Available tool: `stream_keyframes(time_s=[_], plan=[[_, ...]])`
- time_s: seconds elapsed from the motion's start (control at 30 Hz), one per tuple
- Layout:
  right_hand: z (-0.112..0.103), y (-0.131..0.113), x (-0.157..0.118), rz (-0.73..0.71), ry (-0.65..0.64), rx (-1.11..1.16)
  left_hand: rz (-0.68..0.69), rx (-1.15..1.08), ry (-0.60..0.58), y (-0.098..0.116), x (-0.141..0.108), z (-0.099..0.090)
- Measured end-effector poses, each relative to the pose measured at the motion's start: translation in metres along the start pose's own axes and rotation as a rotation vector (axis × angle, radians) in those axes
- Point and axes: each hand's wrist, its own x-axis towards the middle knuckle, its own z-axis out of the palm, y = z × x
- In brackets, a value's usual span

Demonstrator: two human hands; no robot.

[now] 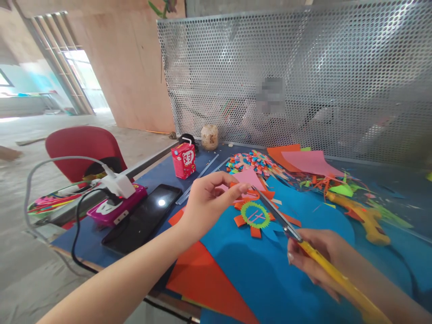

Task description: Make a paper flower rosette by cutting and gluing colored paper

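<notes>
Dark-blue table (202, 158), blue paper sheet (229, 270) on it, left hand (207, 202) with thumb and forefinger pinched together, right hand (328, 245) with fingers curled around yellow-handled scissors (308, 251), orange-petalled paper flower (255, 215) on the sheet, orange paper strip (232, 184) in the left pinch

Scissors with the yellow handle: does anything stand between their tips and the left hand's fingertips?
Nothing visible does: the tips of the scissors lie close beside the left hand. The green paper disc is lower in the view.

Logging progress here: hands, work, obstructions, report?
Left hand pinching orange paper. Right hand gripping yellow-handled scissors. Scissors partly block view of paper flower.
</notes>
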Motion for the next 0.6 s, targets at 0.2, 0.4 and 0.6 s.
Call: stream_keyframes(time_s=[0.2,0.4,0.6], plan=[[-0.0004,0.0028,0.0048,0.064,-0.045,-0.026,0.017,0.017,-0.029,-0.0007,-0.0011,0.0008],[0.001,-0.001,0.0044,0.076,-0.036,0.021,-0.01,-0.062,-0.05,-0.0018,-0.0004,0.003],[-0.0012,-0.0016,0.0037,0.051,-0.079,0.018,-0.005,-0.072,-0.031,0.0007,0.0018,0.0045]])
